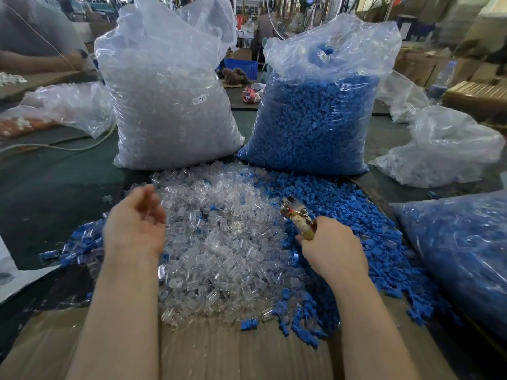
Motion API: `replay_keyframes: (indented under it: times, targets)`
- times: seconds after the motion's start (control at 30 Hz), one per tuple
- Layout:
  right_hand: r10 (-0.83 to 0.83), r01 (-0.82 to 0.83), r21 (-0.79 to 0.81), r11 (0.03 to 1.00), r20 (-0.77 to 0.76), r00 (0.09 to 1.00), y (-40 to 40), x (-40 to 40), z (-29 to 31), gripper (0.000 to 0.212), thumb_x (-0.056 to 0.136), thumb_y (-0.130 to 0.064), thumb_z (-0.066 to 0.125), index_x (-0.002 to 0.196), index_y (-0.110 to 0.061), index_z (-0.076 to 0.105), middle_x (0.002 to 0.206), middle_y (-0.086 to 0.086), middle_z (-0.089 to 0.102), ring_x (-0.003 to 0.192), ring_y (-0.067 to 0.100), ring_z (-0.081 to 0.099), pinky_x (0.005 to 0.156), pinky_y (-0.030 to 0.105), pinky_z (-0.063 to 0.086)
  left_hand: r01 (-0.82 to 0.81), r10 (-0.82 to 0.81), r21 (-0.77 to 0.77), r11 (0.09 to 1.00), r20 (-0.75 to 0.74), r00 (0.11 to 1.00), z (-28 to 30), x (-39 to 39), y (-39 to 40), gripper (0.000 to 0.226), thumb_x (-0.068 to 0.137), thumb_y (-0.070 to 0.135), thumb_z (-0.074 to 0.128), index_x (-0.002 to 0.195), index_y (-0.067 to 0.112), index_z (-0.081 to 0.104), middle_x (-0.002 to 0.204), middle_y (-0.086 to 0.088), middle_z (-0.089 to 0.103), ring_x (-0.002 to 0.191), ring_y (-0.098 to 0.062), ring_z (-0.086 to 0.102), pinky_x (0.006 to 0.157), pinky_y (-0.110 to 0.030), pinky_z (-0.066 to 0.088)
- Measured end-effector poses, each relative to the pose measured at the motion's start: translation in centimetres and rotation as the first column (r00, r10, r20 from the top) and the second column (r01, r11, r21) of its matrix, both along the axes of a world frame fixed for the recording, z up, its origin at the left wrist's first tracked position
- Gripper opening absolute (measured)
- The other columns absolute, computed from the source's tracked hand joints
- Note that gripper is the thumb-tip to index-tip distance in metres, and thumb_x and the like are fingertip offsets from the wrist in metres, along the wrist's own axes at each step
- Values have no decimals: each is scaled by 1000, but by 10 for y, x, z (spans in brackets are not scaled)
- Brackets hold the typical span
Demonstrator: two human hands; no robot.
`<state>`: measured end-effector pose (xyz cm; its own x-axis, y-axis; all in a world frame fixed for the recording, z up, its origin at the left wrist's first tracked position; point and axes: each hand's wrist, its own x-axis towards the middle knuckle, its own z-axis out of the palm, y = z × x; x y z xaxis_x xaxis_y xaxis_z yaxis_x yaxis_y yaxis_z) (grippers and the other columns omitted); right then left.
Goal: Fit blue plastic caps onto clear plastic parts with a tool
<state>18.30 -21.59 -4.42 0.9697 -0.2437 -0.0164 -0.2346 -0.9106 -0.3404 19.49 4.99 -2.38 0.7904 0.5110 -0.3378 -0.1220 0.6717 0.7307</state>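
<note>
Presently the stock lies in reach by kind: the heap of clear plastic parts sits centre on the cardboard sheet, the blue caps spread to its right, each below its own supply, the clear-parts bag and the blue-cap bag. This layout probably lets each hand feed from its own side.

Right hand: fingers curled around the tool at its wrapped handle, metal head pointing up and away over the seam between the two heaps (no part visible in the head).

Left hand: raised over the left edge of the clear heap, palm turned inward, fingers loosely apart and slightly blurred; holds nothing I can see. Judged to be between pieces, reaching for a clear part.
</note>
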Motion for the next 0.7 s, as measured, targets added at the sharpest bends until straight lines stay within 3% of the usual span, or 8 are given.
replay_keyframes:
  times: [0.07, 0.13, 0.2, 0.27, 0.4, 0.5, 0.57, 0.7]
  targets:
    - [10, -10, -24, 1000, 4, 1000, 0, 0, -1, 20, 91, -34, 61, 84, -22, 47, 74, -5, 49, 65, 19, 49, 50, 30, 33, 237, -228, 225, 945, -63, 972, 11, -1, -19, 9, 94, 18, 63, 100, 14, 68, 86, 3, 72, 68, -3, 63, 64, -18, 50]
    - [13, -12, -40, 999, 6, 1000, 0, -1, -2, 23, 90, -27, 61, 77, -24, 42, 73, -4, 50, 60, 15, 47, 46, 28, 31, 407, -363, 554, 727, -194, 912, 10, 0, -39, 7, 91, 20, 66, 98, 18, 69, 87, 5, 73, 75, -6, 64, 64, -21, 49]
    - [11, -11, -42, 999, 7, 1000, 0, -1, -3, 28, 89, -23, 60, 72, -26, 39, 73, -4, 50, 59, 13, 46, 44, 27, 29, 492, -428, 733, 469, -299, 853, 6, -3, -57, 6, 87, 20, 70, 93, 23, 69, 82, 10, 73, 77, -3, 66, 60, -15, 50]
    - [4, -4, -27, 1000, 10, 1000, 0, -1, -2, 25, 88, -23, 60, 74, -26, 40, 74, -4, 50, 59, 13, 45, 45, 28, 28, 508, -363, 829, 234, -410, 837, -1, -3, -69, 9, 86, 24, 73, 94, 25, 68, 86, 12, 70, 80, -3, 66, 65, -15, 52]
    - [3, -3, -1, 1000, 32, 999, 0, -2, -1, 14, 88, -26, 61, 87, -25, 47, 76, -6, 49, 59, 10, 42, 46, 28, 27, 534, -133, 827, -177, -557, 820, -8, -2, -75, 29, 87, 37, 73, 112, 23, 69, 106, 5, 68, 95, -12, 65, 88, -34, 55]
    - [3, -5, 34, 999, 75, 997, 1, -2, -1, 14, 88, -29, 59, 85, -26, 46, 74, -7, 49, 59, 9, 41, 47, 28, 27, 529, -93, 814, -239, -561, 822, -4, -4, -76, 26, 86, 34, 74, 110, 24, 72, 106, 4, 71, 100, -16, 65, 93, -37, 54]
    - [-11, 2, 82, 997, 101, 995, 2, -1, 0, 16, 87, -31, 59, 83, -25, 45, 73, -7, 51, 60, 10, 42, 47, 28, 27, 517, -77, 818, -253, -550, 832, -2, -6, -78, 15, 89, 29, 71, 104, 25, 71, 100, 6, 72, 95, -15, 65, 89, -36, 55]
    - [-21, -2, 198, 980, 116, 993, 4, 0, 2, 15, 82, -29, 61, 86, -25, 46, 76, -5, 55, 64, 11, 48, 48, 28, 31, 487, -9, 784, -385, -531, 847, -3, -7, -82, 15, 93, 27, 62, 107, 25, 68, 98, 4, 71, 96, -18, 63, 79, -31, 49]
